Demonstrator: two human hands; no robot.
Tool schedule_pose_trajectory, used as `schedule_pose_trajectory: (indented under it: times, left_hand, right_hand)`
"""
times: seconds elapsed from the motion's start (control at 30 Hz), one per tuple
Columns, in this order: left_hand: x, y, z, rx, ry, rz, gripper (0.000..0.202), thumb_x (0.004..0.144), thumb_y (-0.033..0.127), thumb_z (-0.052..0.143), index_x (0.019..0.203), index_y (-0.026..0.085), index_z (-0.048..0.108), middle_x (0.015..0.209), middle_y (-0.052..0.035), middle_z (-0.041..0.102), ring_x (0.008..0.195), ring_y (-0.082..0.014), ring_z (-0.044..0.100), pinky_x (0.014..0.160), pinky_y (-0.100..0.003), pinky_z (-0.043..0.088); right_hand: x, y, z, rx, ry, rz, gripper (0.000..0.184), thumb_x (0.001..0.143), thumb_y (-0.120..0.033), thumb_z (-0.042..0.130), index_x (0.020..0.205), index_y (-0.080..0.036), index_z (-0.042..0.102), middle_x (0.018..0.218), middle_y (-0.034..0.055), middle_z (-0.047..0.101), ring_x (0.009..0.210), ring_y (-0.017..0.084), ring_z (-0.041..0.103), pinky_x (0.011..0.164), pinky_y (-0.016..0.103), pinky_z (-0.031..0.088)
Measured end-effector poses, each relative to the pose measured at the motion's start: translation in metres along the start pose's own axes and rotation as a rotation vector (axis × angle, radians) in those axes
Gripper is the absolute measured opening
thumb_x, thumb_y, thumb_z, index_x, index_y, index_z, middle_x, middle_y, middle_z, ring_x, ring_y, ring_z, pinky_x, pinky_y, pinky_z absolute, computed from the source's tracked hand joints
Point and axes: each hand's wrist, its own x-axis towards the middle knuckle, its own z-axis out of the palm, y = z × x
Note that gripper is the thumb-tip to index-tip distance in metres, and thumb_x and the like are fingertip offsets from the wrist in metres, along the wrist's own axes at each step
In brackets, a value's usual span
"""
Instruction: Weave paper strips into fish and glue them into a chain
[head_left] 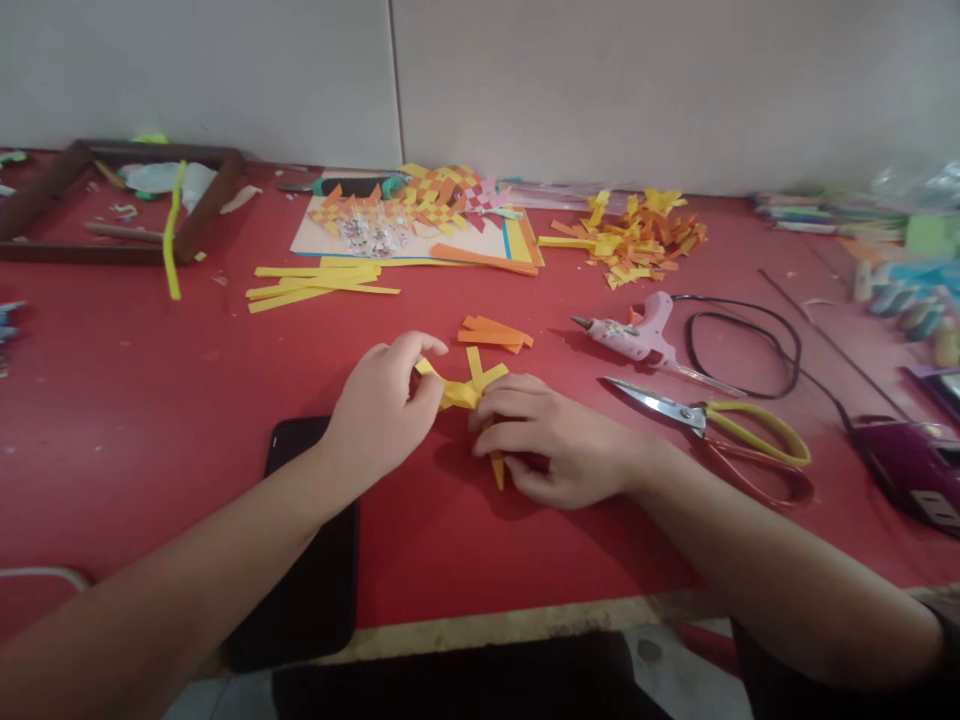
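My left hand (386, 400) pinches one end of a small bundle of crossed yellow paper strips (469, 385) on the red table (150, 400). My right hand (551, 440) lies over the other side of the bundle, fingers curled and pressing it down; a yellow strip end sticks out below the fingers. Just beyond the hands lie a few short orange strips (495, 333).
A black phone (307, 590) lies under my left forearm. Scissors with yellow handles (720, 425) and a pink glue gun (634, 335) with its black cord are at the right. Long yellow strips (315, 283), woven paper pieces (424, 205), cut scraps (637, 240) and a wooden frame (112, 200) lie farther back.
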Motion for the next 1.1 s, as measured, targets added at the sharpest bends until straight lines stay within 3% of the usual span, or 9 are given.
schedule_pose_trajectory:
  times: [0.07, 0.23, 0.37, 0.47, 0.53, 0.63, 0.7, 0.93, 1.1]
  left_hand:
    - [-0.001, -0.001, 0.000, 0.126, 0.000, 0.052, 0.025, 0.084, 0.018, 0.050, 0.106, 0.020, 0.062, 0.089, -0.0069, 0.068, 0.092, -0.0282, 0.059, 0.074, -0.037, 0.042]
    - [0.001, -0.005, 0.002, 0.262, -0.016, 0.124, 0.009, 0.085, 0.020, 0.051, 0.087, 0.020, 0.060, 0.080, -0.0065, 0.067, 0.082, -0.0280, 0.055, 0.073, -0.039, 0.042]
    - [0.000, -0.003, 0.001, 0.277, 0.034, 0.192, 0.011, 0.087, 0.021, 0.051, 0.086, 0.018, 0.062, 0.091, -0.0093, 0.065, 0.091, -0.0290, 0.056, 0.085, -0.044, 0.043]
    - [-0.003, 0.003, -0.003, 0.094, 0.084, 0.326, 0.019, 0.093, 0.022, 0.046, 0.089, 0.017, 0.065, 0.100, -0.0107, 0.065, 0.102, -0.0276, 0.058, 0.094, -0.045, 0.041]
    - [-0.006, 0.006, -0.005, -0.175, -0.039, 0.364, 0.022, 0.097, 0.026, 0.045, 0.095, 0.018, 0.066, 0.098, -0.0074, 0.068, 0.097, -0.0226, 0.061, 0.089, -0.039, 0.046]
    - [-0.009, 0.007, -0.003, -0.552, -0.258, 0.245, 0.019, 0.097, 0.036, 0.057, 0.102, 0.021, 0.066, 0.093, -0.0029, 0.071, 0.082, -0.0165, 0.064, 0.073, -0.029, 0.050]
    - [-0.008, 0.006, 0.000, -0.657, -0.290, 0.179, 0.016, 0.092, 0.037, 0.066, 0.096, 0.021, 0.067, 0.088, -0.0014, 0.071, 0.078, -0.0143, 0.064, 0.070, -0.026, 0.051]
    - [0.002, 0.004, 0.003, -0.780, -0.194, -0.008, 0.017, 0.086, 0.033, 0.074, 0.082, 0.019, 0.065, 0.079, 0.0011, 0.068, 0.067, -0.0098, 0.061, 0.062, -0.021, 0.049]
    - [0.002, 0.007, 0.002, -0.831, -0.113, -0.099, 0.016, 0.083, 0.031, 0.074, 0.082, 0.019, 0.063, 0.071, 0.0029, 0.063, 0.055, -0.0081, 0.055, 0.055, -0.021, 0.048]
  right_hand:
    - [0.001, -0.001, 0.000, -0.006, 0.004, -0.010, 0.026, 0.078, -0.006, 0.054, 0.095, -0.018, 0.068, 0.100, 0.0091, 0.065, 0.101, 0.021, 0.057, 0.099, 0.041, 0.045]
    - [0.004, -0.004, -0.002, 0.085, 0.016, -0.019, 0.012, 0.088, -0.010, 0.055, 0.085, -0.019, 0.062, 0.088, 0.0073, 0.066, 0.091, 0.019, 0.058, 0.091, 0.038, 0.048]
    - [0.003, -0.006, -0.002, 0.229, 0.185, -0.037, 0.012, 0.087, -0.007, 0.057, 0.088, -0.018, 0.061, 0.082, 0.0055, 0.067, 0.085, 0.017, 0.060, 0.087, 0.037, 0.051]
    - [0.000, -0.007, 0.000, 0.300, 0.373, 0.058, 0.010, 0.089, -0.009, 0.061, 0.092, -0.018, 0.062, 0.080, 0.0036, 0.067, 0.078, 0.014, 0.062, 0.076, 0.030, 0.053]
    - [-0.001, -0.007, 0.003, 0.342, 0.461, 0.157, 0.009, 0.089, -0.010, 0.063, 0.091, -0.019, 0.063, 0.079, 0.0017, 0.067, 0.072, 0.011, 0.063, 0.069, 0.026, 0.053]
    - [-0.001, -0.007, 0.009, 0.466, 0.525, 0.283, 0.008, 0.088, -0.014, 0.067, 0.091, -0.019, 0.061, 0.077, -0.0009, 0.067, 0.066, 0.009, 0.063, 0.064, 0.022, 0.052]
    - [0.000, -0.008, 0.013, 0.586, 0.541, 0.339, 0.010, 0.088, -0.016, 0.068, 0.091, -0.020, 0.059, 0.074, -0.0024, 0.067, 0.065, 0.008, 0.063, 0.061, 0.019, 0.051]
    - [-0.004, -0.007, 0.006, 0.859, 0.429, 0.318, 0.003, 0.093, -0.017, 0.062, 0.095, -0.018, 0.064, 0.085, 0.0040, 0.076, 0.076, 0.013, 0.074, 0.068, 0.023, 0.060]
    - [-0.004, -0.006, 0.003, 0.664, 0.307, 0.164, 0.023, 0.089, -0.008, 0.061, 0.107, -0.017, 0.073, 0.101, 0.0080, 0.080, 0.084, 0.014, 0.076, 0.075, 0.024, 0.062]
